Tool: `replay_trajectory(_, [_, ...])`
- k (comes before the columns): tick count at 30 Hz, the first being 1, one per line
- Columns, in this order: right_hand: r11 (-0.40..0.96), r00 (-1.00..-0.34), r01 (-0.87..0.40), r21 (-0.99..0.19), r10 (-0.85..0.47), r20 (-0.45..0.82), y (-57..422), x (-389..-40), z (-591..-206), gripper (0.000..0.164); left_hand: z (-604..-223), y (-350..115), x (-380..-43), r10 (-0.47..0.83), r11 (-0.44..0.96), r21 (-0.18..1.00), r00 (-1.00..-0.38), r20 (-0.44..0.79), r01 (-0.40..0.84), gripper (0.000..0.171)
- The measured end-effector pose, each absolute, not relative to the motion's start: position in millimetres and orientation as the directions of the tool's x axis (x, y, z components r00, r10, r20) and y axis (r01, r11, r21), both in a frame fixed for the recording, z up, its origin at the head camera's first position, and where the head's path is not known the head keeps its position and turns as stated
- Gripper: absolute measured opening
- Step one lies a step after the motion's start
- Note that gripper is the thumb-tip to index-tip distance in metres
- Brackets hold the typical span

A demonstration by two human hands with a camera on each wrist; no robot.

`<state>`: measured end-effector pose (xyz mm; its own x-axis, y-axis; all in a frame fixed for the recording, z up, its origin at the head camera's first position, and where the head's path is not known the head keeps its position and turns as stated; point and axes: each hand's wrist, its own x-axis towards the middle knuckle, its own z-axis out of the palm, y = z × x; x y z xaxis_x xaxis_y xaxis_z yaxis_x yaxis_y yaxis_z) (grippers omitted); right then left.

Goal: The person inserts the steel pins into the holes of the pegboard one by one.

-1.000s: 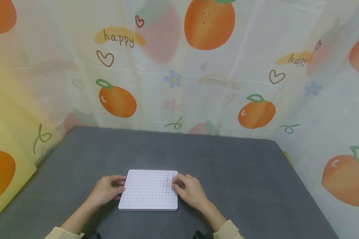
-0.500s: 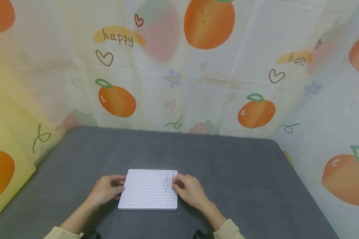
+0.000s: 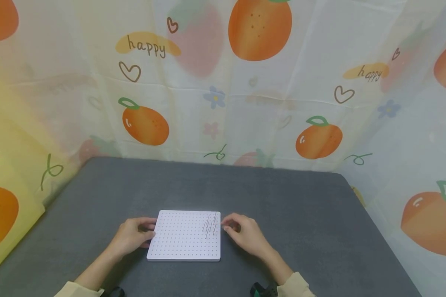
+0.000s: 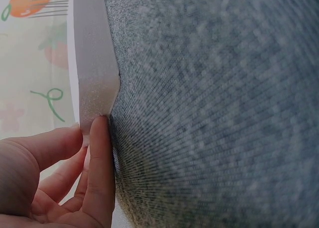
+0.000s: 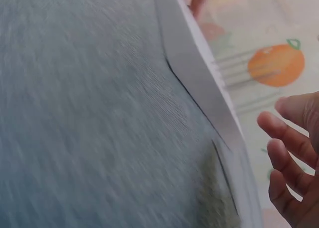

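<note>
A white pegboard (image 3: 182,237) with rows of small holes lies on the dark grey table. Several thin metal pins (image 3: 208,229) stand upright near its far right corner; the left wrist view shows them from the side, rising from the board's top face. My left hand (image 3: 134,236) holds the board's left side, thumb at the upper edge and fingers against the side wall. Just off the right edge, beside the pins, is my right hand (image 3: 245,234). Its fingers (image 5: 286,160) are loosely bent, with nothing between them in the right wrist view.
The grey tabletop (image 3: 282,206) stretches around the board on all sides. Behind it hangs a curtain (image 3: 252,115) printed with oranges and hearts, continuing down the left and right. Dark wrist-worn devices (image 3: 262,289) show at the bottom edge.
My right hand has come away from the pins and moved right, past the board's edge. The pin it was at now stands alone. The left hand and the board have stayed put.
</note>
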<state>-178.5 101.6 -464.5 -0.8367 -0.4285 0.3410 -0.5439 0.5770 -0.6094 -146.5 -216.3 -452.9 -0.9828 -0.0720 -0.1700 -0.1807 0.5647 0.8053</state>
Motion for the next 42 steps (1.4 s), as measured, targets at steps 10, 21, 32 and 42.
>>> replay_trajectory(10, [0.570,-0.856,-0.510,-0.644,-0.407,0.318,125.4,-183.5,-461.0,0.016,-454.0,-216.5,-146.9,-0.075,0.571,0.800,-0.982,-0.173,-0.184,0.039])
replay_trajectory(21, [0.591,-0.841,-0.515,-0.621,-0.486,0.236,133.8,-187.0,-466.7,0.017,-452.3,-216.3,-146.3,-0.071,0.570,0.802,-0.983,-0.170,-0.180,0.039])
replay_trajectory(32, [0.613,-0.808,-0.567,-0.551,-0.544,0.226,137.7,-194.6,-475.8,0.014,-453.1,-216.0,-146.2,-0.073,0.558,0.808,-0.982,-0.175,-0.186,0.039])
replay_trajectory(42, [0.605,-0.783,-0.598,-0.525,-0.580,0.225,139.2,-199.1,-476.4,0.012,-452.4,-215.5,-146.6,-0.074,0.574,0.798,-0.982,-0.174,-0.184,0.039])
